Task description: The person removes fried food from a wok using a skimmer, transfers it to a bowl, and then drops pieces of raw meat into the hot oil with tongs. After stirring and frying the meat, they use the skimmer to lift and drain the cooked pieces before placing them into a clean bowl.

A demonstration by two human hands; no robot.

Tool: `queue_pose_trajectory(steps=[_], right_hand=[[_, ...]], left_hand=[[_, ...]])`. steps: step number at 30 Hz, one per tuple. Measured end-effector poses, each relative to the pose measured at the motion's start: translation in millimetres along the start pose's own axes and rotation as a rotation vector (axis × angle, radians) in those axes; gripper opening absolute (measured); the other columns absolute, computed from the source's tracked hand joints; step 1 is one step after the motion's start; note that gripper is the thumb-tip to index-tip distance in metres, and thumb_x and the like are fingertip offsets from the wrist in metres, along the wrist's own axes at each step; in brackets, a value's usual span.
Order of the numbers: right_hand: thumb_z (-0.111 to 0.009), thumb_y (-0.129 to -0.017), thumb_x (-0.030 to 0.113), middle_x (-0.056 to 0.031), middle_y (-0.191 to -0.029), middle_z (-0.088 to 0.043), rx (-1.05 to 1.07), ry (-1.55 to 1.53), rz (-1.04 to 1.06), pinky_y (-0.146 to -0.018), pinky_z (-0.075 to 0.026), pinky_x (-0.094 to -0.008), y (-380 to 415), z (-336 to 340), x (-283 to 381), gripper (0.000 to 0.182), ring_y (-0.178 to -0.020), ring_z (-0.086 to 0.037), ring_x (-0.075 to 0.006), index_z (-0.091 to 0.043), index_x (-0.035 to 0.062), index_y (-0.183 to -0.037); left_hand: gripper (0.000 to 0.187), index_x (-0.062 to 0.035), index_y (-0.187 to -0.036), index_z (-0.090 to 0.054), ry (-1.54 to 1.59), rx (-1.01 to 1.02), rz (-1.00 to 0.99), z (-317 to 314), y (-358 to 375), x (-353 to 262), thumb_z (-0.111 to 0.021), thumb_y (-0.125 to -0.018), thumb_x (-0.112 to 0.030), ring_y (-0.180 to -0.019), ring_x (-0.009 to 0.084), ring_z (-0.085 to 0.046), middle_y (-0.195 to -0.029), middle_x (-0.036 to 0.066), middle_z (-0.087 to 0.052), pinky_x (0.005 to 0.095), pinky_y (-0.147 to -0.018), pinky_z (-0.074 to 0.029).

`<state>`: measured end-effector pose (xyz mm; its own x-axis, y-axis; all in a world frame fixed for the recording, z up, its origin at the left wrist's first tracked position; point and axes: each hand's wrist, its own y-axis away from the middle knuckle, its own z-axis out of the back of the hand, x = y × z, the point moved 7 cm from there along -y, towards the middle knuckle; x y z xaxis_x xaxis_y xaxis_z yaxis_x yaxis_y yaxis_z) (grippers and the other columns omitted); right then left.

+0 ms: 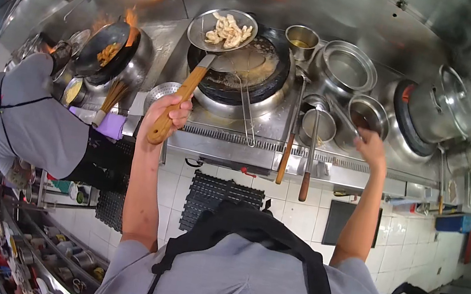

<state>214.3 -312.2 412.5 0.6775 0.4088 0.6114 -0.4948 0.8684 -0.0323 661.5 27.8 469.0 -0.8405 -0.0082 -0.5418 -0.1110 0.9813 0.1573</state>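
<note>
My left hand point(169, 115) is closed around the wooden handle of a perforated strainer point(195, 28). Pale strips of food point(229, 31) lie in the strainer, which is above the far left part of a black wok point(198, 67). Inside the wok is cloudy liquid, and a wire skimmer point(245, 106) rests across its rim. My right hand point(370, 147) is closed on a long metal handle point(346, 117) that slants over the pots to the right of the wok. What its far end carries is hard to make out. Close to that hand stands a metal pot point(387, 118) with dark liquid.
Ladles with wooden handles point(285, 156) overhang the stove's front edge. A large pot point(441, 107) steams at right. On the left, a co-worker point(43, 113) stands by a flaming wok point(100, 47). Black mats point(220, 198) lie on the tiled floor.
</note>
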Motion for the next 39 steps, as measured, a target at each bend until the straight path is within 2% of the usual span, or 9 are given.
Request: queue_pose_trajectory(steps=[5,18,24,29,31,32,33,36,39], right_hand=[[-0.074,-0.077,0.022,-0.0238,-0.099,-0.07,0.107,0.45,-0.159,-0.086,-0.053,-0.0448,16.0,-54.5,-52.0,0.039,-0.097,-0.068,-0.039,-0.07,0.0004,-0.11],[-0.064,-0.082,0.016,-0.0187,-0.109,-0.07,0.02,0.432,-0.189,-0.091,-0.052,-0.0488,7.6,-72.2,-38.4,0.024,-0.107,-0.065,-0.0382,-0.071,0.0068,-0.103],[-0.065,-0.086,0.022,-0.0199,-0.104,-0.07,0.095,0.59,-0.185,-0.089,-0.053,-0.0473,-8.9,-78.8,-16.9,0.023,-0.103,-0.067,-0.0383,-0.071,0.0058,-0.101],[-0.065,-0.09,0.038,-0.0249,-0.102,-0.067,0.017,0.253,0.101,-0.083,-0.053,-0.0491,-21.0,-129.4,105.2,0.044,-0.098,-0.066,-0.043,-0.064,0.0013,-0.114],[-0.068,-0.085,0.052,-0.0243,-0.098,-0.069,0.135,0.096,0.156,-0.082,-0.053,-0.0455,-14.6,-189.5,155.2,0.084,-0.093,-0.068,-0.0393,-0.044,-0.004,-0.142],[-0.07,-0.081,0.057,-0.033,-0.117,-0.061,0.096,0.04,0.286,-0.096,-0.049,-0.0451,-9.3,-226.6,172.4,0.102,-0.108,-0.062,-0.0449,-0.026,-0.0018,-0.152],[-0.072,-0.084,0.041,-0.0427,-0.14,-0.038,0.3,0.127,0.229,-0.105,-0.044,-0.0458,-4.0,-261.8,188.0,0.107,-0.125,-0.048,-0.0536,-0.004,0.0022,-0.156],[-0.068,-0.085,0.022,-0.0448,-0.141,-0.034,0.382,0.031,0.189,-0.103,-0.045,-0.0466,-9.4,-293.2,213.7,0.101,-0.12,-0.049,-0.0576,0.001,0.0007,-0.156],[-0.056,-0.08,0.0,-0.0419,-0.116,-0.054,0.164,0.15,0.212,-0.096,-0.048,-0.0499,-42.7,-271.8,209.7,0.078,-0.107,-0.058,-0.054,-0.023,-0.0031,-0.151]], left_hand=[[0.035,0.0068,-0.128,-0.043,-0.082,-0.075,-0.081,-5.3,5.8,-2.2,-0.047,-0.099,-0.011,-0.059,0.0057,-0.048,-0.09,0.007,-0.051,0.0218,-0.053,-0.045],[0.018,-0.0027,-0.11,-0.05,-0.176,-0.138,-0.146,-4.9,39.4,-8.9,-0.055,-0.096,-0.011,-0.058,0.0071,-0.048,-0.087,0.008,-0.053,0.0239,-0.051,-0.043],[0.032,0.0054,-0.125,-0.044,-0.197,-0.15,-0.152,2.6,36.6,-19.3,-0.051,-0.097,-0.01,-0.056,0.0058,-0.048,-0.088,0.007,-0.051,0.0212,-0.048,-0.044],[0.032,0.0027,-0.125,-0.045,-0.194,-0.165,-0.171,-0.2,25.9,-25.8,-0.052,-0.097,-0.011,-0.056,0.0049,-0.047,-0.086,0.005,-0.052,0.0206,-0.048,-0.043],[0.031,0.0014,-0.123,-0.046,-0.203,-0.141,-0.187,3.5,20.7,-28.6,-0.052,-0.097,-0.014,-0.056,0.0042,-0.047,-0.082,0.003,-0.051,0.0203,-0.048,-0.043],[0.027,0.0015,-0.118,-0.046,-0.179,-0.114,-0.169,3.1,19.9,-30.1,-0.054,-0.096,-0.013,-0.058,0.0055,-0.048,-0.083,0.005,-0.052,0.0215,-0.049,-0.042],[0.025,0.0015,-0.114,-0.046,-0.156,-0.087,-0.15,2.8,18.5,-32.0,-0.055,-0.095,-0.012,-0.059,0.0068,-0.048,-0.085,0.007,-0.053,0.0227,-0.05,-0.042],[0.023,0.0005,-0.111,-0.047,-0.182,-0.082,-0.148,3.1,21.0,-39.1,-0.056,-0.095,-0.012,-0.058,0.0071,-0.048,-0.084,0.006,-0.053,0.0233,-0.049,-0.041],[0.023,-0.0003,-0.113,-0.048,-0.209,-0.107,-0.178,0.3,28.7,-45.7,-0.055,-0.095,-0.013,-0.055,0.0057,-0.048,-0.082,0.004,-0.052,0.0219,-0.048,-0.041]])
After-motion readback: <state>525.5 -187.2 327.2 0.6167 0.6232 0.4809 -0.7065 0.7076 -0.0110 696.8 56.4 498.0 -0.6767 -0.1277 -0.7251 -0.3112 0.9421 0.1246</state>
